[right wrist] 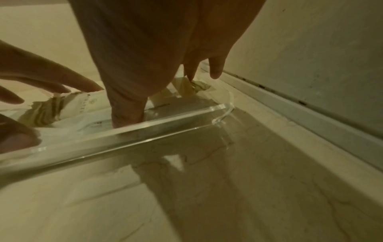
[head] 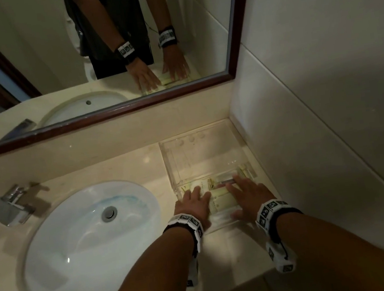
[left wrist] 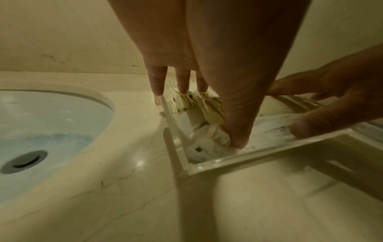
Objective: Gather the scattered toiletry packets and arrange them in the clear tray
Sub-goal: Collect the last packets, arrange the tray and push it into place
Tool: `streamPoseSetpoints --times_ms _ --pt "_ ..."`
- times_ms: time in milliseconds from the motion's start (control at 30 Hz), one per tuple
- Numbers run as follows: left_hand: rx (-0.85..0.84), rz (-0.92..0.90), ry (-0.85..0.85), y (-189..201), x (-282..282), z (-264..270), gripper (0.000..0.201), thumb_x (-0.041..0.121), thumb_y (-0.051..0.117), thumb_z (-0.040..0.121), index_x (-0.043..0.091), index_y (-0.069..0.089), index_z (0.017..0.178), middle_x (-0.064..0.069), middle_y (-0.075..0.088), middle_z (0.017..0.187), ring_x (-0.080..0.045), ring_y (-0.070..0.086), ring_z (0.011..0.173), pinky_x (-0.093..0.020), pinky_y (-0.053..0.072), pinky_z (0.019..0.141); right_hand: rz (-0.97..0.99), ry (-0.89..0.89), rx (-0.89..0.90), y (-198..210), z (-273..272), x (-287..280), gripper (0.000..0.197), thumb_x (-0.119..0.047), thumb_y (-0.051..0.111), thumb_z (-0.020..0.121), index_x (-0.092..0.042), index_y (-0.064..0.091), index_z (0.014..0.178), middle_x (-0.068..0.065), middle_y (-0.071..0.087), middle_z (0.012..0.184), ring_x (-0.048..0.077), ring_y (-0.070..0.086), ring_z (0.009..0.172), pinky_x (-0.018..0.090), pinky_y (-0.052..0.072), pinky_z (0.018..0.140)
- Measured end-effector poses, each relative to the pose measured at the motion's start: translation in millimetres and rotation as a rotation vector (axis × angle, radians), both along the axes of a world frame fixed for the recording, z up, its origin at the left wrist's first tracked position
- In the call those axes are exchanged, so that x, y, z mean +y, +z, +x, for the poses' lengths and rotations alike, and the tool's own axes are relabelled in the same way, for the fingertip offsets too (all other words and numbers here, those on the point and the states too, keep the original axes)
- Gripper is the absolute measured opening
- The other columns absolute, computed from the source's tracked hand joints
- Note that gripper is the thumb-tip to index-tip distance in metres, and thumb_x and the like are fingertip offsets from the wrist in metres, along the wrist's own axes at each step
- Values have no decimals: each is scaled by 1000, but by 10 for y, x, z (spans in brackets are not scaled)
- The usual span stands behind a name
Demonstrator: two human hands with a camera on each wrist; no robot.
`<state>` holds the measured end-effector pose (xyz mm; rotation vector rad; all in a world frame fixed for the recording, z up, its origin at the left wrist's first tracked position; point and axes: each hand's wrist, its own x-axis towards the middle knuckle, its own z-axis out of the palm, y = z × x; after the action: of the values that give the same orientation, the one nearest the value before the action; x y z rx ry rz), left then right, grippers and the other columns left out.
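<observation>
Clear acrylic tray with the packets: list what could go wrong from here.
1. Both hands, left hand and right hand, press flat on the cream toiletry packets in the clear acrylic tray; pressing may crease or burst them.
2. The packets overlap untidily at the tray's near end; they may stay bunched.
3. Pushing could slide the tray on the glossy marble counter.

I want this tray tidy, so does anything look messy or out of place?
The packets lie overlapped and askew, bunched at the near end of the clear tray under both hands; its far half is bare. No spill or damage shows.
</observation>
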<state>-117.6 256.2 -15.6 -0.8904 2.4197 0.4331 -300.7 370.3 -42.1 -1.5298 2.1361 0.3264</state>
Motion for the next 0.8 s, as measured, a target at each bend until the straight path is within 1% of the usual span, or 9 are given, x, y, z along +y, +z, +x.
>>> streamPoseSetpoints --times_ms 167,300,433,567,667,800 --pt "30 5 -1 14 -12 30 94 47 71 81 33 14 154 0 -2 164 -35 5 149 -55 29 113 28 -12 -15 92 23 -20 96 -65 57 85 -36 -1 156 -5 -22 164 24 -6 152 53 11 120" --pt "48 18 -16 81 -46 142 91 50 65 83 30 14 155 0 -2 164 -33 5 150 -52 30 114 50 -20 -15 141 -13 3 95 -63 57 87 -36 -2 156 -6 -22 164 24 -7 153 54 8 120" --pt "-1 60 -36 120 -107 224 91 40 66 82 29 13 156 1 -3 165 -30 5 151 -49 28 117 87 -42 -32 187 -50 28 93 -60 55 89 -35 -3 157 -7 -21 164 23 -7 153 53 6 122" --pt "-35 51 -46 162 -112 175 89 35 69 84 28 16 155 0 -1 165 -32 7 150 -51 30 116 98 -50 -34 193 -27 24 88 -54 54 92 -35 -2 157 -7 -20 165 24 -6 153 54 7 121" --pt "-26 21 -41 135 -90 139 88 32 70 85 27 18 155 -1 2 165 -33 9 150 -51 32 114 104 -50 -18 174 -24 16 86 -51 53 94 -35 -4 157 -7 -21 165 24 -7 153 54 6 121" --pt "6 10 -4 74 -65 126 89 30 72 84 26 18 154 -1 3 164 -34 11 149 -52 34 111 89 -42 2 114 -36 15 87 -46 57 93 -36 -2 157 -7 -19 165 24 -5 153 55 8 120"
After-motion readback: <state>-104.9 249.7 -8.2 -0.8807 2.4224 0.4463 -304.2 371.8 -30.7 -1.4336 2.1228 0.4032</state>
